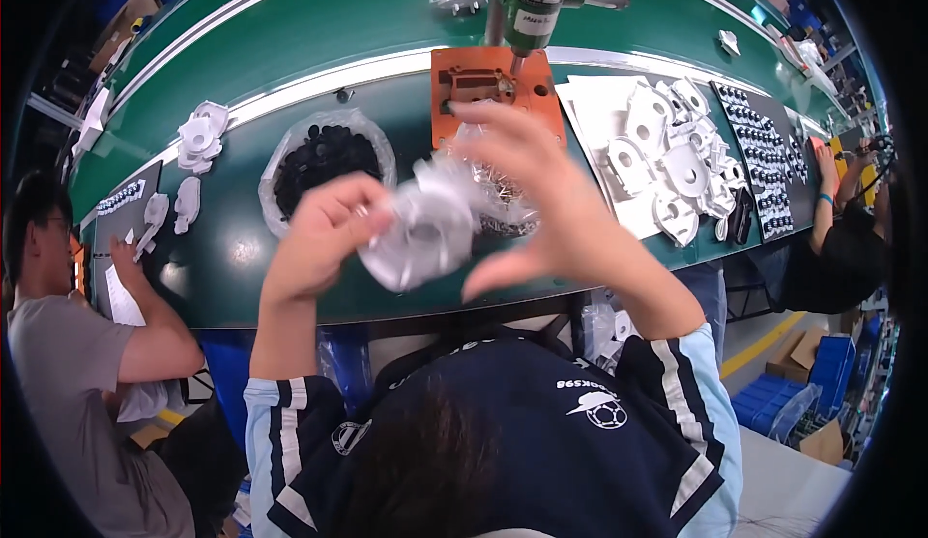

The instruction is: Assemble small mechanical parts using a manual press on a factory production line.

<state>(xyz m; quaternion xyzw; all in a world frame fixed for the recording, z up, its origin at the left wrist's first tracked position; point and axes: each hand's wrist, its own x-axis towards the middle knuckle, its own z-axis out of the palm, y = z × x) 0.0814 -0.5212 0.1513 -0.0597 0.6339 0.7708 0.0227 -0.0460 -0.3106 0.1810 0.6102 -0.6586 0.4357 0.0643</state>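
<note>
My left hand (333,229) pinches the left edge of a white plastic housing (418,233) with a round opening, held above the table's near side. On the right of that part, my right hand (532,200) is spread, thumb and fingers wide apart, slightly blurred by motion. Behind the hands, an orange fixture plate (449,64) lies under a green press (536,6). A bag of small metal screws (501,190) is partly hidden behind my right hand. Left of the housing stands a clear bag of black round parts (329,156).
White housings (677,161) are piled on white sheets at the right, beside a dark board with rows of small black parts (759,151). More white parts (201,137) lie at the left. Co-workers sit at both sides: one person (87,345) left, another's arm (826,200) right.
</note>
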